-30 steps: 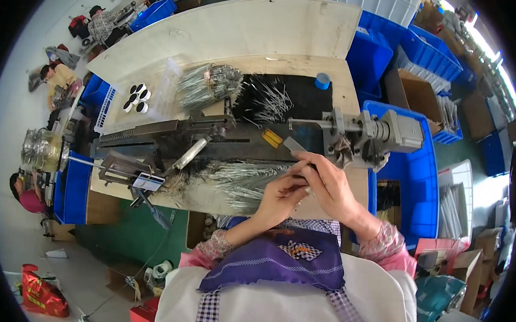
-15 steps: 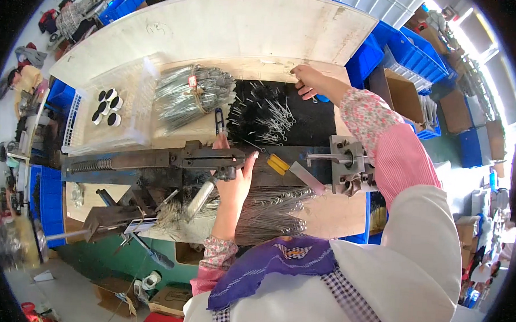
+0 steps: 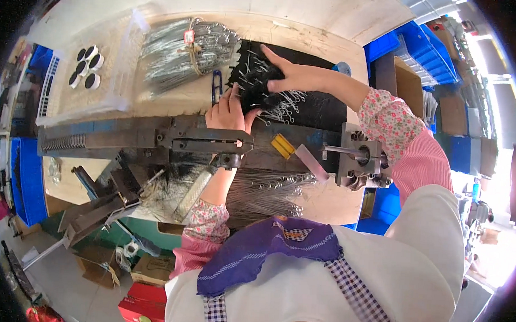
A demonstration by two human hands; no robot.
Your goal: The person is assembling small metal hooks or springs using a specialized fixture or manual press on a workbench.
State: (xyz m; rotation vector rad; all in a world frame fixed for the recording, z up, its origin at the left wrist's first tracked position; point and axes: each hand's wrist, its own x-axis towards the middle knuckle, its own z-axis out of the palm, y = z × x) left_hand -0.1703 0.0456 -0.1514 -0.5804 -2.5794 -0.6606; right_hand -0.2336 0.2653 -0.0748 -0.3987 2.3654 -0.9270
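A heap of black-bristled wire brushes (image 3: pixel 253 83) with looped ends lies on a black mat (image 3: pixel 329 109), between my two hands. From the right, my right hand (image 3: pixel 290 76) reaches over the heap and touches it, thumb and forefinger spread; its other fingers are partly hidden. At the heap's near left edge, my left hand (image 3: pixel 228 111) rests against the brushes, fingers stretched away from me and thumb apart. Part of my left forearm passes behind a dark metal machine arm (image 3: pixel 195 142). Beside the left hand lies a blue, narrow looped tool (image 3: pixel 217 85).
Left of the mat is a bundle of twisted wires (image 3: pixel 182 48); beyond it, a clear plastic crate (image 3: pixel 108 91) holds several black-topped white discs. A metal clamp (image 3: pixel 362 157) stands at the right. Loose wires (image 3: pixel 262 190) lie nearest me, below a yellow piece (image 3: pixel 283 145).
My right hand has come left from the mat's far right side onto the brushes. My left hand has moved farther out, to the heap's edge. The whole view has shifted slightly.
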